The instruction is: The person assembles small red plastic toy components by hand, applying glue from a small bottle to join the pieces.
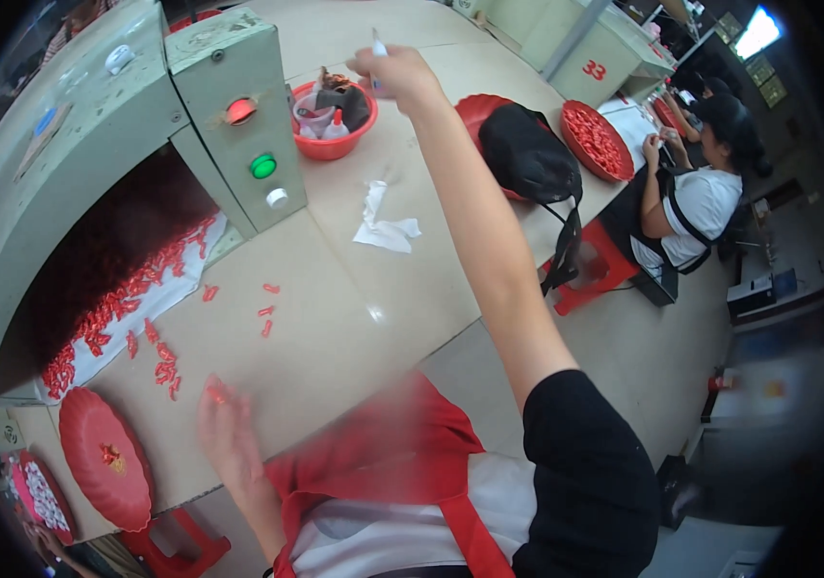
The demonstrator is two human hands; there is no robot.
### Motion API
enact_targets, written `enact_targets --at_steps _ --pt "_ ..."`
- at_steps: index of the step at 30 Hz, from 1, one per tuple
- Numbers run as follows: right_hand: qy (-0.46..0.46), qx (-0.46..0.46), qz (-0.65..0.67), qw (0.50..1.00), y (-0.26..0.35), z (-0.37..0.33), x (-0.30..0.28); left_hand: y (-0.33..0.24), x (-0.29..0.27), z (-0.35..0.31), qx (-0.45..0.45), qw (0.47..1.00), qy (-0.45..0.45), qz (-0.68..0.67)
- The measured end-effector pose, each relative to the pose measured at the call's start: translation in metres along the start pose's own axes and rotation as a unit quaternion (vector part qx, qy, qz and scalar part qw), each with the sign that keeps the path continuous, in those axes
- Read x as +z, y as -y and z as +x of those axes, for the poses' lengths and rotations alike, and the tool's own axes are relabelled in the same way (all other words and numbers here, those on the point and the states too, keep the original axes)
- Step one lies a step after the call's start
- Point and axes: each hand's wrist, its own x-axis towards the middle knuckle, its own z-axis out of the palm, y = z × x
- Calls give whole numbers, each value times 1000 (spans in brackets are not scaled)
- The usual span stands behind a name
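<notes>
My right arm stretches far across the table, and my right hand is closed around a small white bottle with a pointed tip. Just left of that hand stands a red bowl holding small bottles, a cup and dark cloth. Low over the table's near edge, my left hand is blurred, its fingers pinched on a small red piece. Similar loose red pieces lie beyond it, and a row of red pieces lies to its left.
A pale green machine at left has many red pieces on white cloth in its opening. Red trays, a torn white paper and a black bag lie around. A person sits at the right.
</notes>
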Motion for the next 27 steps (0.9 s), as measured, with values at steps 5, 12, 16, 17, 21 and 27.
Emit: enact_targets --at_steps 5,12,16,17,21,27 --pt "129 24 189 973 -33 -137 -13 -5 26 0 27 994 108 20" --pt "238 77 187 950 -20 -267 18 -19 79 -8 -32 987 153 18" --pt "235 110 132 957 -16 -295 39 -18 61 -22 -5 996 89 -5" --pt "243 115 133 954 -18 -300 43 -17 57 -25 5 997 79 -7" --pt "141 -113 70 981 -17 -316 60 -17 49 -29 31 998 55 13" --pt "148 -274 -76 947 -12 -324 68 -19 49 -27 3 998 53 -16"
